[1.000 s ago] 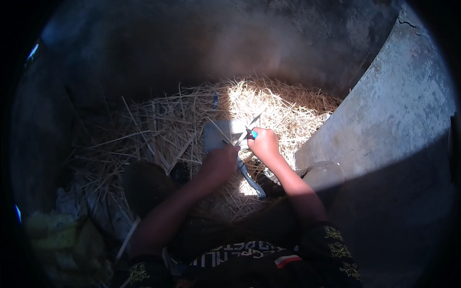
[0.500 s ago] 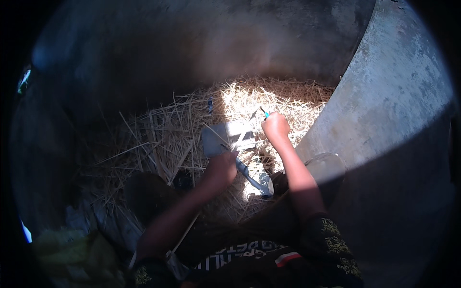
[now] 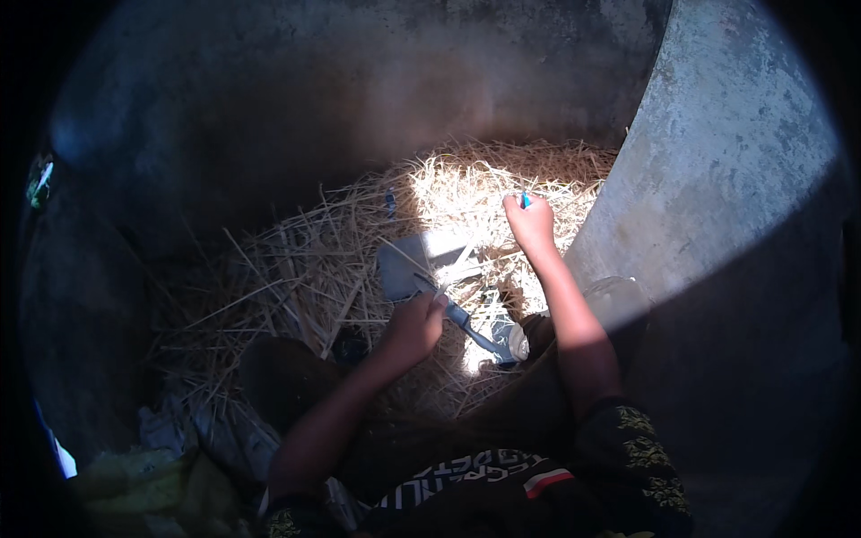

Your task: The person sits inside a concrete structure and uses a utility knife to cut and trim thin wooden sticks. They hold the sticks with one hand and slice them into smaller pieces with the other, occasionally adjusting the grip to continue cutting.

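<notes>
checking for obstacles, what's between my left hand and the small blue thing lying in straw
In the head view, a grey block and loose straw lie between your left hand and it.

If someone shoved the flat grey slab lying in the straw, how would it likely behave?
The grey slab is probably stiff, since its edges look straight. Lying broad face up, it seems unlikely to roll. It might shift or rock a little, as loose straw surrounds it.

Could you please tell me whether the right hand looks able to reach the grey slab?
Probably yes: only straw shows between the right hand and the grey slab, though that hand grips a blue item, which could hinder grasping.
</notes>
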